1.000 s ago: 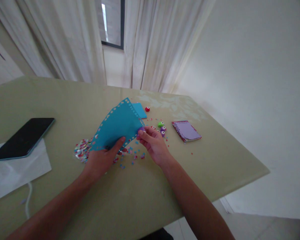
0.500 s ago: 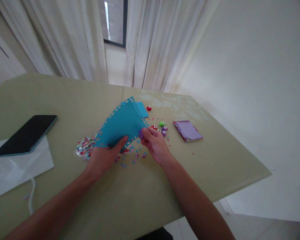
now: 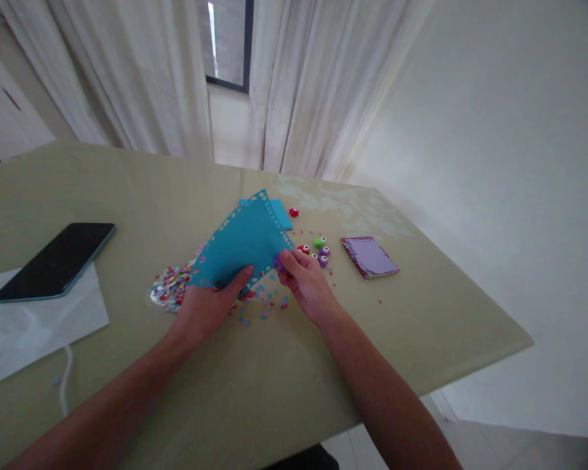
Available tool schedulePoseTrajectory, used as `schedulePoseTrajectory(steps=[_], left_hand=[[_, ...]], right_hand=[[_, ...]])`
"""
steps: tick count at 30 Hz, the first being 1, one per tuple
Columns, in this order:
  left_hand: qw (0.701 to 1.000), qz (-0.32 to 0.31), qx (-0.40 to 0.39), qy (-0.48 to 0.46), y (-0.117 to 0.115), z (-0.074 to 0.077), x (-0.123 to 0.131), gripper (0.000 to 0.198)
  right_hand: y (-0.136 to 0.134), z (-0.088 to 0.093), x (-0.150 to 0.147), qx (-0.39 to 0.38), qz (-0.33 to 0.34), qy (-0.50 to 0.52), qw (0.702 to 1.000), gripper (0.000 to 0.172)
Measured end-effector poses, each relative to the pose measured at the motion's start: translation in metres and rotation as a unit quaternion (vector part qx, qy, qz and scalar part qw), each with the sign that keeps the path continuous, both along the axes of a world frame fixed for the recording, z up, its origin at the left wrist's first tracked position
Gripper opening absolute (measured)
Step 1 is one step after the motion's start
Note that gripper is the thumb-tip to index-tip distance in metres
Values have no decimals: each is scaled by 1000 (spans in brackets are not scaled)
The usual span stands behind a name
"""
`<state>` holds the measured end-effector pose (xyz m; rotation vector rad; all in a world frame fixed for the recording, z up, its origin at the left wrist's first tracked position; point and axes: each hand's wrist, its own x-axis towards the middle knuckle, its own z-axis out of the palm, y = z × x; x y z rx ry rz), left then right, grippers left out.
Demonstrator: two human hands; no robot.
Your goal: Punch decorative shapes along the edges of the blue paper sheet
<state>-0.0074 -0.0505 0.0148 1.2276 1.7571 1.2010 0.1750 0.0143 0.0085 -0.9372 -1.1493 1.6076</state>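
Note:
A blue paper sheet (image 3: pixel 242 238) with small cut-outs along its edges is held tilted above the table. My left hand (image 3: pixel 208 303) grips its lower part, thumb on top. At the sheet's right edge, my right hand (image 3: pixel 306 281) is closed on a small purple punch (image 3: pixel 279 262), mostly hidden by the fingers. Just beyond that hand lie a green punch (image 3: pixel 320 242), a purple punch (image 3: pixel 323 260) and a red one (image 3: pixel 303 249). Colourful paper bits (image 3: pixel 169 289) are heaped left of the sheet, and more are scattered below it.
A stack of purple paper (image 3: pixel 370 256) lies to the right. Behind the held sheet are more blue paper (image 3: pixel 281 214) and another red punch (image 3: pixel 294 211). At the left, a black phone (image 3: pixel 56 261) rests partly on white paper (image 3: pixel 85 307), near a white cable (image 3: pixel 66 378).
The whole view has shifted slightly. Both hands keep their hold, with the purple punch still at the sheet's right edge.

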Motion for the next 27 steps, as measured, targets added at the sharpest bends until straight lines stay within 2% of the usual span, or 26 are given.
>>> schedulePoseTrajectory(steps=[10, 15, 20, 24, 27], left_hand=[[1000, 16, -10, 2, 1, 0, 3, 38], [999, 3, 35, -21, 2, 1, 5, 33], [998, 1, 35, -48, 1, 6, 6, 37], [999, 29, 0, -39, -1, 9, 5, 39], [998, 37, -22, -42, -1, 9, 3, 40]], right_hand=[[0, -4, -2, 18, -7, -20, 1000, 56], [1, -4, -3, 20, -14, -18, 1000, 57], [0, -2, -3, 10, -14, -8, 1000, 57], [0, 1, -3, 2, -17, 29, 999, 53], [3, 1, -1, 16, -62, 37, 997, 46]])
